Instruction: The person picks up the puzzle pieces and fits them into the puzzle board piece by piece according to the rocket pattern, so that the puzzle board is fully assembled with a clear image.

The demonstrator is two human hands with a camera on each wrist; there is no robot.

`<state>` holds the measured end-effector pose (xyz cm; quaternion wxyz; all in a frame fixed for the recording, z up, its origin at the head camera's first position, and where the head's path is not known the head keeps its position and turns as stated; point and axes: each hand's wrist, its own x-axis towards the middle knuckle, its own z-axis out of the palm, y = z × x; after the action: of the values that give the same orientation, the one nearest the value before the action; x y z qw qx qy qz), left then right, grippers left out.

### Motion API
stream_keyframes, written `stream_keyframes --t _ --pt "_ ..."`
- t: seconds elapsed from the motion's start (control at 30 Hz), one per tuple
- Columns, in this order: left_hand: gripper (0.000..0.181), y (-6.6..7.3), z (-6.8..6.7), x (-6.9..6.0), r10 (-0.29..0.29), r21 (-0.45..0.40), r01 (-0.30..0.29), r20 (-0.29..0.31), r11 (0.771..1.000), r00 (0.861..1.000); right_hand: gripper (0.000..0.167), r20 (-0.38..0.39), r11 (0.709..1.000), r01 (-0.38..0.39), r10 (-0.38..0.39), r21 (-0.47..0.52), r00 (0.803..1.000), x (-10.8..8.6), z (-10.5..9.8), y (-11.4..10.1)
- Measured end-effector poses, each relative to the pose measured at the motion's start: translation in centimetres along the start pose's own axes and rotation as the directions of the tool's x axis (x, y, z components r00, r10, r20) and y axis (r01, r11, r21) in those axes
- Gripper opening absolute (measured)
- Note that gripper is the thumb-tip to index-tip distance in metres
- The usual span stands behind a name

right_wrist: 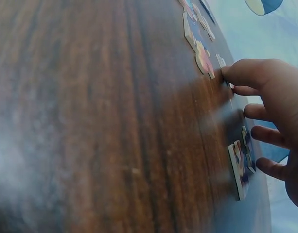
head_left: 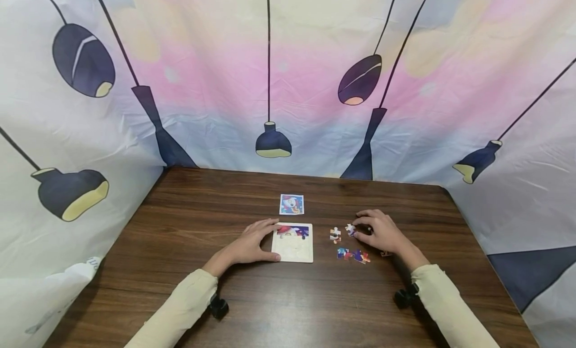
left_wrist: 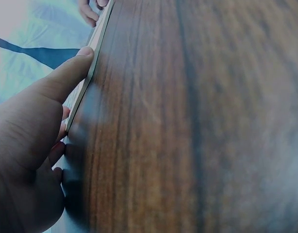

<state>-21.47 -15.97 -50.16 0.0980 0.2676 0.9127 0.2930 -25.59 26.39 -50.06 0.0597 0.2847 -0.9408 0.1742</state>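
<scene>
A square wooden puzzle tray (head_left: 292,253) lies on the table, its top row filled with a coloured picture and its lower part bare wood. My left hand (head_left: 253,243) holds it by the left side, thumb at the lower left corner and fingers at the upper left. To the right, my right hand (head_left: 381,232) has thumb and index finger on a small jigsaw piece (head_left: 350,230), seemingly pinching it at the table. In the right wrist view the thumb (right_wrist: 243,73) touches that piece's edge; the other fingers are spread and partly bent.
Several loose jigsaw pieces lie about the right hand: one piece (head_left: 335,235) left of it, a blue-red piece (head_left: 344,253) and a purple-orange piece (head_left: 361,256) nearer me, another piece (head_left: 385,253) under the wrist. Behind the tray lies a square picture card (head_left: 291,204). A printed curtain (head_left: 225,88) surrounds the table.
</scene>
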Motion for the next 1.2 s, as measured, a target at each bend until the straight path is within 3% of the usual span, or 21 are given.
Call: stream_keyframes --t 0.8,1.2 --pt "0.092 0.0 -0.13 0.11 -0.005 0.009 0.005 0.007 1.0 1.0 0.023 -0.016 1.0 -0.005 0.005 0.013 1.0 0.06 -0.13 0.08" --pt "0.091 0.07 -0.03 0.03 -0.005 0.005 0.005 0.011 1.0 1.0 0.022 -0.063 0.999 0.016 -0.013 0.034 0.998 -0.01 -0.17 0.14"
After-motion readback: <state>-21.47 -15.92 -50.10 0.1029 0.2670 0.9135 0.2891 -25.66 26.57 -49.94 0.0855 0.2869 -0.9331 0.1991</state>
